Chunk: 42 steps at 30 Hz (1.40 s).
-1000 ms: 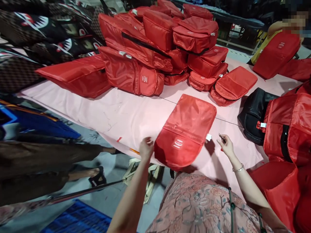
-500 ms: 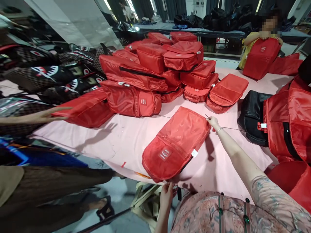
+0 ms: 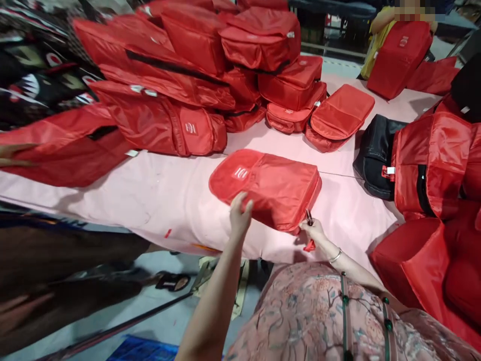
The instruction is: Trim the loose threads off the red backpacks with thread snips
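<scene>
A: Room only, quick. Main furniture?
B: Long pink-covered table, wrinkled surface, thin dark seam line crossing it toward the right.
A: Under it?
B: Beige frame leg below the near edge, mostly hidden.
A: Floor?
B: Smooth grey floor, bluish cast. Slim dark pole slants across it, lower left. Blue plastic crate cut off at the bottom.
A: Back?
B: Dark-topped bench, upper right, dim space below.
A: Light?
B: Pale sheen on the pink, soft shadows, far end murky.
</scene>
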Motion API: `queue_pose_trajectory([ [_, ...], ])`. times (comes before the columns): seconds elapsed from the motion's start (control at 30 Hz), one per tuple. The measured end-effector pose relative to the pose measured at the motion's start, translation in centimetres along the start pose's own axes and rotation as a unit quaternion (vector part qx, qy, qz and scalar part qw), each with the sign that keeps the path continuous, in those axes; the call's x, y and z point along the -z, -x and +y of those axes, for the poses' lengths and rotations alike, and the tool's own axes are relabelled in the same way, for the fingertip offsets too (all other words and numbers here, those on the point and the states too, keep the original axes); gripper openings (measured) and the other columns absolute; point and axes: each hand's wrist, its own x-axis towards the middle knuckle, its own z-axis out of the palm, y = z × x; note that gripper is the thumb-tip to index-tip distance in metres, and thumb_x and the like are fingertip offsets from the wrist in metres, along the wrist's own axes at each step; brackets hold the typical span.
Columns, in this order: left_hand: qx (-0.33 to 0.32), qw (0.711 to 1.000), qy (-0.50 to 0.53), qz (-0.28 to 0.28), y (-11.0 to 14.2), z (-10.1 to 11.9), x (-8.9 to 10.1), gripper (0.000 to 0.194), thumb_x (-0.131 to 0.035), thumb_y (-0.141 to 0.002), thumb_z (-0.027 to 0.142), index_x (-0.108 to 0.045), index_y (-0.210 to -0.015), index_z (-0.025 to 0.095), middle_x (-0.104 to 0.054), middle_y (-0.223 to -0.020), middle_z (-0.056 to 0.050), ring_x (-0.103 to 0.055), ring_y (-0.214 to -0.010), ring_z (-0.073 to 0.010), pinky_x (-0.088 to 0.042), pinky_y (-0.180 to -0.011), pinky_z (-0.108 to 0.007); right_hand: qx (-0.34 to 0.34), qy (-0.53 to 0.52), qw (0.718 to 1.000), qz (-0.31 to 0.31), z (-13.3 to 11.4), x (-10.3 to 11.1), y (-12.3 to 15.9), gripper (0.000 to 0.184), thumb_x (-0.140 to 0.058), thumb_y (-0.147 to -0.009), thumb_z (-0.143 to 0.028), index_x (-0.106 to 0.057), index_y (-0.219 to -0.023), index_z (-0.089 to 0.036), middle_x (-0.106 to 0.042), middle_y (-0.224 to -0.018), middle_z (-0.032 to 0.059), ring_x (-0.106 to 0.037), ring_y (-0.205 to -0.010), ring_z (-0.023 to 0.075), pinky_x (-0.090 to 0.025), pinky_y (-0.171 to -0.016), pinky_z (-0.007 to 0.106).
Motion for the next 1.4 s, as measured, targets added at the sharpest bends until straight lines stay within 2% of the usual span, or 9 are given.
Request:
queue_pose_trajectory([
  [0.17, -0.113, 0.987, -0.015, -0.111, 5.0, 4.1, -4.9, 0.028, -0.053, -0.081, 0.032, -0.057, -0.105, 0.017, -0.062, -0.111, -0.009, -0.055, -0.107, -0.0204, -0.041, -0.096, -0.035, 0.009, -0.134, 0.99, -0.052, 1.4, -0.7, 3.7, 0.034, -0.063, -0.064, -0.05, -0.06, -0.068, -0.016, -0.056, -0.055, -0.0011, -0.049, -0.048, 0.0097, -0.041, -0.048, 0.022],
  [0.37, -0.194, 0.974, -0.083, -0.082, 10.9, 2.6, -2.8, 0.014, -0.057, -0.081, 0.031, -0.064, -0.087, 0.021, -0.063, -0.109, -0.007, -0.056, -0.102, -0.0212, -0.043, -0.091, -0.039, 0.015, -0.068, 0.995, -0.07, 0.5, 0.6, 2.4, 0.042, -0.059, -0.067, -0.057, -0.058, -0.058, -0.016, -0.059, -0.055, 0.0011, -0.052, -0.051, 0.0109, -0.039, -0.051, 0.021],
  [0.47, -0.23, 0.961, -0.132, -0.084, 11.6, 1.9, -1.9, 0.014, -0.055, -0.083, 0.029, -0.068, -0.082, 0.025, -0.06, -0.119, -0.006, -0.052, -0.108, -0.0221, -0.04, -0.094, -0.042, 0.007, -0.073, 0.995, -0.06, 0.7, -1.0, 2.4, 0.042, -0.06, -0.064, -0.058, -0.051, -0.054, -0.018, -0.054, -0.05, -0.0012, -0.048, -0.047, 0.0097, -0.035, -0.047, 0.02],
  [0.6, -0.248, 0.946, -0.194, -0.081, 11.3, 1.7, -2.1, 0.024, -0.051, -0.084, 0.018, -0.069, -0.095, 0.029, -0.054, -0.13, -0.004, -0.048, -0.115, -0.0218, -0.032, -0.1, -0.045, 0.011, -0.147, 0.987, -0.059, 1.8, -2.7, 2.4, 0.04, -0.057, -0.066, -0.057, -0.048, -0.06, -0.019, -0.049, -0.05, -0.004, -0.044, -0.046, 0.0088, -0.034, -0.046, 0.02],
  [0.8, -0.275, 0.923, -0.241, -0.118, 10.8, 2.1, -2.6, 0.024, -0.054, -0.084, 0.022, -0.068, -0.1, 0.033, -0.053, -0.131, -0.001, -0.049, -0.113, -0.0217, -0.025, -0.102, -0.048, 0.06, -0.127, 0.987, -0.075, 2.1, -2.5, 1.7, 0.036, -0.057, -0.068, -0.053, -0.05, -0.062, -0.018, -0.052, -0.057, -0.0031, -0.046, -0.053, 0.0093, -0.038, -0.054, 0.021],
  [0.9, -0.282, 0.918, -0.245, -0.13, 10.6, 2.3, -2.7, 0.017, -0.056, -0.083, 0.025, -0.069, -0.092, 0.032, -0.056, -0.128, -0.001, -0.049, -0.113, -0.0223, -0.026, -0.101, -0.047, 0.071, -0.065, 0.992, -0.087, 1.2, -1.5, 2.1, 0.035, -0.053, -0.073, -0.052, -0.052, -0.067, -0.018, -0.056, -0.063, -0.0014, -0.05, -0.058, 0.0111, -0.04, -0.057, 0.022],
  [1.03, -0.302, 0.915, -0.236, -0.13, 10.4, 2.6, -2.7, 0.012, -0.057, -0.083, 0.025, -0.069, -0.083, 0.029, -0.058, -0.125, 0.0, -0.05, -0.113, -0.0211, -0.029, -0.101, -0.045, 0.106, 0.131, 0.982, -0.09, -0.6, 0.7, 3.6, 0.032, -0.044, -0.085, -0.046, -0.056, -0.092, -0.017, -0.065, -0.085, 0.0041, -0.058, -0.074, 0.0149, -0.042, -0.067, 0.025],
  [1.17, -0.311, 0.917, -0.217, -0.127, 10.5, 2.8, -2.5, 0.012, -0.056, -0.083, 0.023, -0.067, -0.083, 0.026, -0.06, -0.122, -0.001, -0.051, -0.112, -0.0202, -0.029, -0.101, -0.044, 0.129, 0.3, 0.938, -0.113, -2.7, 2.3, 5.3, 0.03, -0.041, -0.09, -0.037, -0.055, -0.109, -0.018, -0.065, -0.102, 0.0082, -0.061, -0.09, 0.0178, -0.042, -0.075, 0.025],
  [1.4, -0.308, 0.925, -0.194, -0.107, 10.7, 2.8, -2.7, 0.012, -0.056, -0.082, 0.02, -0.066, -0.082, 0.026, -0.063, -0.113, -0.002, -0.053, -0.109, -0.0195, -0.029, -0.099, -0.044, 0.122, 0.452, 0.868, -0.164, -6.0, 2.6, 6.1, 0.035, -0.038, -0.091, -0.043, -0.059, -0.11, -0.023, -0.069, -0.099, 0.0078, -0.064, -0.089, 0.0209, -0.042, -0.073, 0.028],
])
